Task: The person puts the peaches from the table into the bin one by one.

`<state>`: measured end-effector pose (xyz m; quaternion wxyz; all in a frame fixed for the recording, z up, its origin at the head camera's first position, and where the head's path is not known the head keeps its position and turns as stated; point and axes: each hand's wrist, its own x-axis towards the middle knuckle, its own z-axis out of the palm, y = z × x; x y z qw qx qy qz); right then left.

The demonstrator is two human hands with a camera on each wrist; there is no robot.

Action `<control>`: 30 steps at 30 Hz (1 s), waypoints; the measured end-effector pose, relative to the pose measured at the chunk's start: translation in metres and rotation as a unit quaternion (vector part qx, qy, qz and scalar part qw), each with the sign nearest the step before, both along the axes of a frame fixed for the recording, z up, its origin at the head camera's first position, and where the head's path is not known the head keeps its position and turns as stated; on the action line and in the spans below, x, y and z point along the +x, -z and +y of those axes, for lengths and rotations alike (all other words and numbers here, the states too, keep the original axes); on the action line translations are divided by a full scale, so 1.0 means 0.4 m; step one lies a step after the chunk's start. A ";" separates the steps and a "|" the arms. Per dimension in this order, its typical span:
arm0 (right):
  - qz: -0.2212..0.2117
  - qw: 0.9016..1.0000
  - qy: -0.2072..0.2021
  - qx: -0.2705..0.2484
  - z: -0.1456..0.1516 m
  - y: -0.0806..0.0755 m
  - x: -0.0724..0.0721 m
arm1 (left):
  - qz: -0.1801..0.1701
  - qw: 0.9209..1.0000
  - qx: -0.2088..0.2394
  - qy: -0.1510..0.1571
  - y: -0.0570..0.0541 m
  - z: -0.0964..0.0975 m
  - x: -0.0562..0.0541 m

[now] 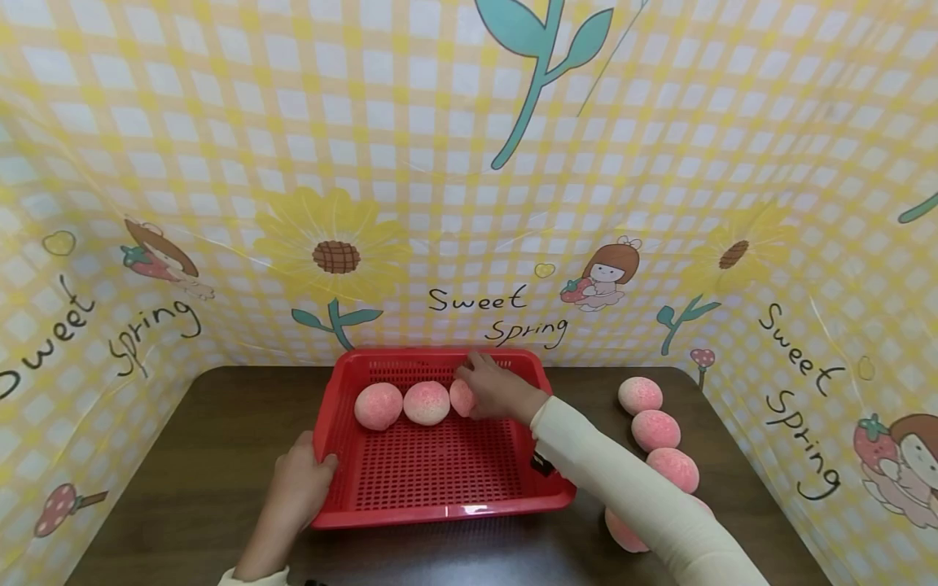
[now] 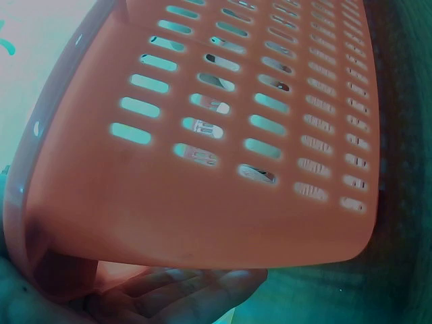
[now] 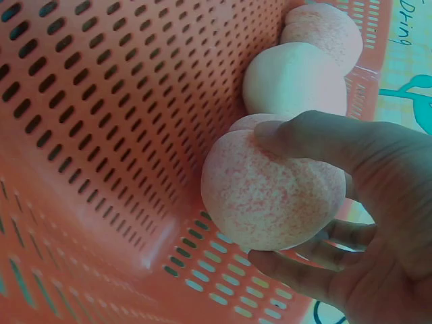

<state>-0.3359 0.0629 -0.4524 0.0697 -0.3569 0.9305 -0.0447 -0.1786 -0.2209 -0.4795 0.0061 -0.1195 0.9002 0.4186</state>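
Note:
A red slotted plastic basket [image 1: 440, 516] stands on the table. At its left side my left hand [image 1: 302, 480] grips the rim, thumb over the edge; in the left wrist view the fingers [image 2: 196, 293] lie outside the basket wall. Inside, along the back, my right hand [image 1: 498, 389] holds a pink speckled peach [image 3: 270, 192] between thumb and fingers. Beside it sit a paler peach [image 1: 427, 404] and a pinker peach [image 1: 379, 406], forming a row with the held one.
Several more peaches [image 1: 655, 430] lie in a line on the dark wooden table [image 1: 220, 456], right of the basket; the right sleeve [image 1: 623, 480] partly covers the nearer ones. A yellow checked cloth [image 1: 440, 203] with printed flowers rises behind the table and along both sides.

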 end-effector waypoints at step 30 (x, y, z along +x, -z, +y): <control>0.006 0.999 0.044 -0.012 -0.003 0.018 0.015 | 0.014 1.000 -0.002 0.001 -0.002 0.002 0.000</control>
